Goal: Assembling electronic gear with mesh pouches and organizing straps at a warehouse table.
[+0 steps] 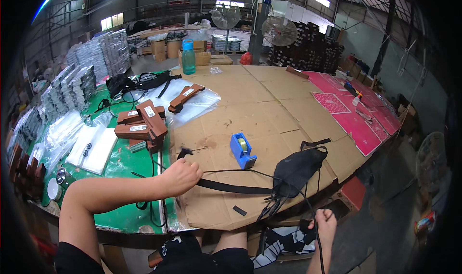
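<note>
My left hand (180, 177) is closed over the cardboard-covered tabletop, with the end of a flat black strap (236, 188) in it. That strap runs right to a black pouch bag (301, 172) lying near the table's front edge. A tuft of black material (184, 152) shows just beyond my knuckles. Off the front edge, my right hand (326, 224) is pinched shut beside a thin black cable (312, 207) and a small black piece (305, 225); what its fingers hold is hidden. Between bag and left hand, farther back, stands a blue tape dispenser (243, 151).
Brown wooden-looking blocks (151, 120) are piled on the green surface (120, 209) at left, near plastic bags (65, 134). A turquoise bottle (188, 57) stands at the far edge. Pink sheets (344, 122) cover the right end. Below lies an open box of black-and-white pieces (284, 240).
</note>
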Action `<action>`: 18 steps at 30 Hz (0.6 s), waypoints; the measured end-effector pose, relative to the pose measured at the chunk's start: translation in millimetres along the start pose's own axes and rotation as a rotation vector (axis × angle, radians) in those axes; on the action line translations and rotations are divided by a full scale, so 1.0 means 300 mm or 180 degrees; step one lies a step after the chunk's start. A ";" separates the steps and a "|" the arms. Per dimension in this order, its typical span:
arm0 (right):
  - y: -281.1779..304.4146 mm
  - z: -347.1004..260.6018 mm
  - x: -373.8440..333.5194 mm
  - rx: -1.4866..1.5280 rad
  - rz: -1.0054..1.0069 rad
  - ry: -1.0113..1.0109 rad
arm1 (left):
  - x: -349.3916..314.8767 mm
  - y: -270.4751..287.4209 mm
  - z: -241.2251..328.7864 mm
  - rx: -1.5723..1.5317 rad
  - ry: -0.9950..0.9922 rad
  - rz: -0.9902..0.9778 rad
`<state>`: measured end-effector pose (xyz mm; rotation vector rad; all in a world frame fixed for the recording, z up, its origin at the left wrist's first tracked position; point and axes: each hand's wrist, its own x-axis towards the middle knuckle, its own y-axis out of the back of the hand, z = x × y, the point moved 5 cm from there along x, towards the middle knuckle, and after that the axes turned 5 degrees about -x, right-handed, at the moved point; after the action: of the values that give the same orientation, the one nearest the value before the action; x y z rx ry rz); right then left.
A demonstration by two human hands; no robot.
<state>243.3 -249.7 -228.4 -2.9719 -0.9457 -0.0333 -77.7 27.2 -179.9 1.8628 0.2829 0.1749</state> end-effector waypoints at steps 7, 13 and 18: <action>-0.227 0.127 0.130 -0.0328 -0.0629 -0.0361 | -0.064 -0.137 -0.116 -0.3581 0.1314 -0.0938; -0.282 0.176 0.192 -0.0579 -0.0776 -0.0625 | -0.079 -0.101 -0.066 -0.5951 0.0604 -0.1826; -0.263 0.122 0.221 -0.0807 -0.0863 -0.0596 | -0.031 -0.003 -0.076 -0.1596 -0.0606 -0.0933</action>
<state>252.2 -146.1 -262.1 -3.0862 -1.4661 0.1328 -92.8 45.7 -173.6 1.3124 0.3409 -0.1251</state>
